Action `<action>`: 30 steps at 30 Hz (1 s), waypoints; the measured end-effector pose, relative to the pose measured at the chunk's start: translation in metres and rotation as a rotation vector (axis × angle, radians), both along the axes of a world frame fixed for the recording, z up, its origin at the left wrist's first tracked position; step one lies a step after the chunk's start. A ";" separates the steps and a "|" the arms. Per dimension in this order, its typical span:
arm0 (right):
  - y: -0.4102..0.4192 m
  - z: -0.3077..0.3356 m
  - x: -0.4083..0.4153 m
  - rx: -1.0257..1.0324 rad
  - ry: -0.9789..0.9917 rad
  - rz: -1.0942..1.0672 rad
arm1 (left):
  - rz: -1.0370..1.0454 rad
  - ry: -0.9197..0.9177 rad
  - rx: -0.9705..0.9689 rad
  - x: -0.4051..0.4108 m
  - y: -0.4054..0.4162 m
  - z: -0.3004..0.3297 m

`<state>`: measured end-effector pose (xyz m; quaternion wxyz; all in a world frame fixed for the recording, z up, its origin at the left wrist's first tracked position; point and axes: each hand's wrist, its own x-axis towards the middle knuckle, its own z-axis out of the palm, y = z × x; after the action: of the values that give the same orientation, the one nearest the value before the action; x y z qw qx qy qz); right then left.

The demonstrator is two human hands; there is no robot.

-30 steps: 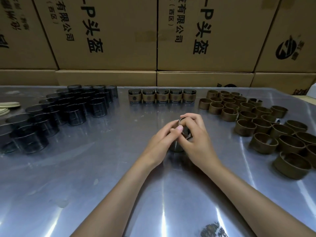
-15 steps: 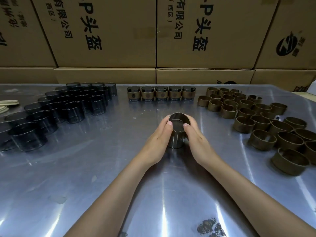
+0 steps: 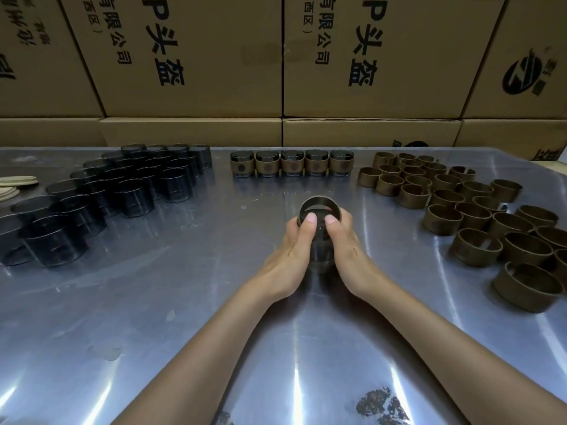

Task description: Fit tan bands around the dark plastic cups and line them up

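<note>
Left hand (image 3: 290, 251) and right hand (image 3: 345, 250) meet, fingers (image 3: 310, 222) curled inward.

There are 2 hands in view, a left hand (image 3: 291, 253) and a right hand (image 3: 346, 253), and together they grip 1 dark cup (image 3: 319, 240) with 1 tan band (image 3: 320, 207) at its top.

A row of 5 banded cups (image 3: 291, 163) stands at the far middle of the 1 metal table (image 3: 153, 332).

The bare dark cups (image 3: 122, 191) at the left are packed too close for an exact count; roughly 25 show.

The loose tan bands (image 3: 460, 210) at the right number roughly 30, some cut off at the frame edge.

At least 8 cardboard boxes (image 3: 190, 56) are stacked behind the table.
</note>
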<state>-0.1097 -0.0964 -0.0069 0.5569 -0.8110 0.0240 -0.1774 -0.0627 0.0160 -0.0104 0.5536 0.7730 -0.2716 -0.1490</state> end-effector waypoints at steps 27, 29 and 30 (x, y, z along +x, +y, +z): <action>0.008 0.016 -0.005 0.659 -0.274 -0.022 | 0.131 0.509 -0.801 -0.029 -0.021 0.029; 0.007 0.017 -0.005 0.719 -0.273 -0.008 | 0.118 0.550 -0.838 -0.030 -0.020 0.032; 0.006 0.017 -0.005 0.758 -0.275 0.000 | 0.110 0.562 -0.851 -0.031 -0.019 0.032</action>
<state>-0.1150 -0.0905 0.0103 0.8147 -0.5168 0.0132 -0.2629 -0.0932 -0.0029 0.0220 0.8779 0.4225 -0.1080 -0.1979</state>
